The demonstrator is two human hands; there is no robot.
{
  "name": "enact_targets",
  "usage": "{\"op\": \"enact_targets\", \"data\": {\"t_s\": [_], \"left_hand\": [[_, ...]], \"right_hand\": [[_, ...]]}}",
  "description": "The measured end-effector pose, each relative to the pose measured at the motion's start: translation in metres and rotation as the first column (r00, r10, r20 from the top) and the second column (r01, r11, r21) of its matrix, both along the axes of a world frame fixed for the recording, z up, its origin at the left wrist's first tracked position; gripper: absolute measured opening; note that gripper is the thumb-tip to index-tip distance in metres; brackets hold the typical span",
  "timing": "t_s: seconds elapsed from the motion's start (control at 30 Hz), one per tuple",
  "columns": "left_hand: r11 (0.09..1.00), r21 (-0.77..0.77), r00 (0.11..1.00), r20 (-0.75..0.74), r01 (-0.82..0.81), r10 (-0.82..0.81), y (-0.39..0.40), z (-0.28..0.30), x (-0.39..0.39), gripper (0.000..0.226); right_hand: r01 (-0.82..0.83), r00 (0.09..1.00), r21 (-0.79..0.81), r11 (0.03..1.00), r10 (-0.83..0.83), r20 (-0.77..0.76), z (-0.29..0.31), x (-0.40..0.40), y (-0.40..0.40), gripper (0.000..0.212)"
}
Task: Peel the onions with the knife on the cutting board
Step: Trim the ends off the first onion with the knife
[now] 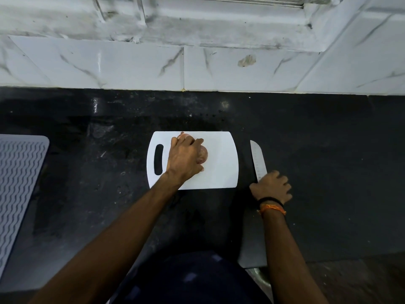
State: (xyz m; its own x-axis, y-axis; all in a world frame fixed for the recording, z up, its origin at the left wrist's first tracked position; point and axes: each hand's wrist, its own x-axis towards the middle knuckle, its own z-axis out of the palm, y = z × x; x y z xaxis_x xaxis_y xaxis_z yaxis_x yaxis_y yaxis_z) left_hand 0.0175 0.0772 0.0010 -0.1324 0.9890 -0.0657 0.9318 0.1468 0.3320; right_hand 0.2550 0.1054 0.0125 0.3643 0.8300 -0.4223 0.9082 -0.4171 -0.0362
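Note:
A white cutting board (221, 159) with a handle slot on its left lies on the black counter. My left hand (184, 160) rests over pinkish onions (202, 153) on the board, its fingers curled around them; most of the onions are hidden under the hand. To the right of the board a knife (258, 160) lies on the counter, blade pointing away from me. My right hand (271, 186) covers the knife's handle, which is hidden beneath it.
A grey ribbed mat (19, 178) lies at the left edge of the black counter (328, 172). A white marble-tiled wall (197, 66) rises behind the counter. The counter's front edge runs close to my body.

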Motion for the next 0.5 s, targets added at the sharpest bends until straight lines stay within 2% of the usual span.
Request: {"op": "enact_targets", "data": {"t_s": [0.13, 0.23, 0.37, 0.5], "left_hand": [[0.999, 0.017, 0.999, 0.025, 0.038, -0.038, -0.001, -0.001, -0.003, 0.079], [0.998, 0.029, 0.998, 0.026, 0.06, -0.061, -0.001, -0.001, -0.007, 0.07], [0.997, 0.058, 0.998, 0.034, 0.051, -0.054, -0.002, -0.001, -0.005, 0.073], [0.999, 0.048, 0.999, 0.034, 0.014, -0.016, 0.001, 0.002, 0.002, 0.075]], "right_hand": [[0.089, 0.995, -0.094, 0.992, -0.094, -0.044, -0.009, 0.015, 0.006, 0.077], [0.083, 0.994, -0.071, 0.994, -0.088, -0.07, -0.011, 0.022, 0.009, 0.063], [0.035, 0.991, -0.054, 0.998, -0.042, -0.124, -0.004, 0.014, 0.006, 0.053], [-0.032, 0.971, 0.108, 0.994, 0.057, -0.231, 0.004, -0.006, 0.004, 0.04]]}}
